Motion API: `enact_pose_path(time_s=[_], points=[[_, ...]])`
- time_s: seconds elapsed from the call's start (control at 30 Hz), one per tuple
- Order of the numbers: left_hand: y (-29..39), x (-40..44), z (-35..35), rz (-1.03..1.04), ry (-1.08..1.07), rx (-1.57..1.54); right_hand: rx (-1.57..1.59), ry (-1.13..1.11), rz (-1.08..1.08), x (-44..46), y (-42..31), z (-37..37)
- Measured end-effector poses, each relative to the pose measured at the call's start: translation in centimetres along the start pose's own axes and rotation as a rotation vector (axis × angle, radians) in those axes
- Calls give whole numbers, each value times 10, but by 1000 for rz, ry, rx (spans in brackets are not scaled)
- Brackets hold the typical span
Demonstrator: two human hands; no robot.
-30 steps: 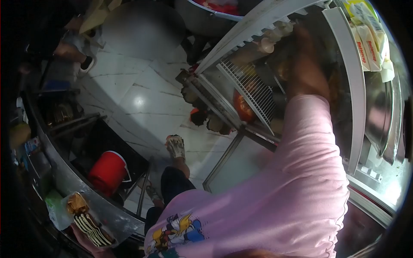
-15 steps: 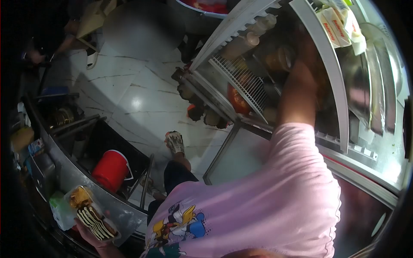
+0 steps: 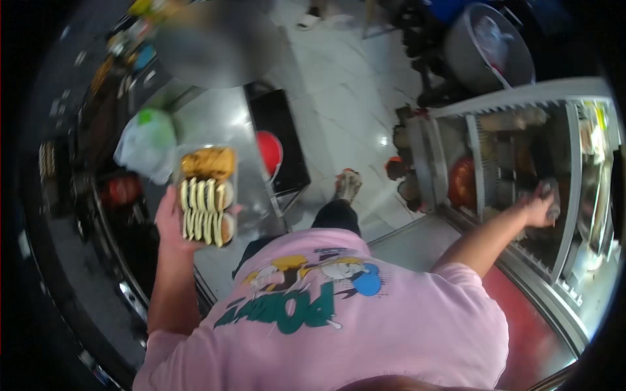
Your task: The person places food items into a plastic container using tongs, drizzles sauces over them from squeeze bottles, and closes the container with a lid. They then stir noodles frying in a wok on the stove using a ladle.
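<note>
My left hand holds a clear plastic container from its left side and below. Inside it lie golden-brown fried pieces and, nearer me, rolls or buns striped with pale sauce. Out to the right, my right hand is closed around a small greyish, see-through object, too blurred to name, at the opening of the refrigerator. A wire shelf and a round red-orange item show inside the refrigerator.
A metal counter is at the left, with a white-and-green plastic bag beside the container. Beyond its edge is a red bucket. A large grey pot stands behind the refrigerator. Another person's foot is at the top.
My right hand has come back from deep inside the refrigerator with a small object in it. The view has turned left, and the food container in my left hand now shows nearer the middle.
</note>
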State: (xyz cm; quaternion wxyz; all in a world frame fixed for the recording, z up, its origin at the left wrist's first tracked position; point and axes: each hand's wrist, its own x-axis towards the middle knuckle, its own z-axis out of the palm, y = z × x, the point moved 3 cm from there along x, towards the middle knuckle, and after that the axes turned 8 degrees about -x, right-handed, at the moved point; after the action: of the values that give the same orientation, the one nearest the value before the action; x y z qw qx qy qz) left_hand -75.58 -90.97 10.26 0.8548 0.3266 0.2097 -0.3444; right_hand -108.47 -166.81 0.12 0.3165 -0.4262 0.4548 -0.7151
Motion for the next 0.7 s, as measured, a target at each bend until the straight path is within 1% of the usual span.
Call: enact_pose_path(time_s=[0.03,0.07,0.1,0.13,0.2,0.23,0.27,0.3,0.33,0.37,0.4,0.43,0.47,0.5,0.53,0.57,0.6,0.63,0.67,0.7], points=[[11,-9,-10,-21,-43,-30,-19,55,62,-31,-19,-6],[25,-21,-25,-7,-38,-16,-83,23,48,-68,-49,-7],[38,-34,-42,9,-72,-55,-109,-61,41,-88,-63,-15],[49,-48,-50,7,-93,-24,-138,-135,32,-101,-72,-25],[77,-79,-93,17,-116,-36,-184,-455,-18,-148,-93,-47],[89,-99,-115,54,-79,-18,-235,-495,1,-200,-128,-48],[100,-113,-138,89,-48,-3,-258,-664,-28,-239,-152,-52],[110,-129,-154,92,-39,-2,-288,-795,5,-292,-191,-51],[119,-145,-173,134,51,-26,-382,-879,77,-346,-230,-51],[120,-141,-176,124,62,-29,-515,-1043,-157,-348,-209,-52],[129,-152,-196,119,72,-42,-488,-1142,41,-412,-264,-48],[136,-166,-202,100,12,-42,-392,-1221,134,-452,-274,-55],[138,-173,-207,102,4,-50,-398,-1269,195,-490,-294,-56],[141,-181,-214,136,0,-67,-332,-1344,317,-522,-298,-60],[145,-188,-222,170,-1,-81,-298,-1420,318,-551,-298,-65],[147,-193,-232,167,-38,-110,-386,-1476,306,-580,-308,-69],[147,-196,-234,192,-38,-153,-396,-1549,266,-603,-320,-70],[149,-201,-243,185,-39,-163,-421,-1593,51,-628,-316,-70],[151,-204,-252,186,-33,-174,-404,-1609,48,-643,-314,-77],[153,-207,-261,210,-27,-176,-416,-1647,-45,-664,-326,-80]])
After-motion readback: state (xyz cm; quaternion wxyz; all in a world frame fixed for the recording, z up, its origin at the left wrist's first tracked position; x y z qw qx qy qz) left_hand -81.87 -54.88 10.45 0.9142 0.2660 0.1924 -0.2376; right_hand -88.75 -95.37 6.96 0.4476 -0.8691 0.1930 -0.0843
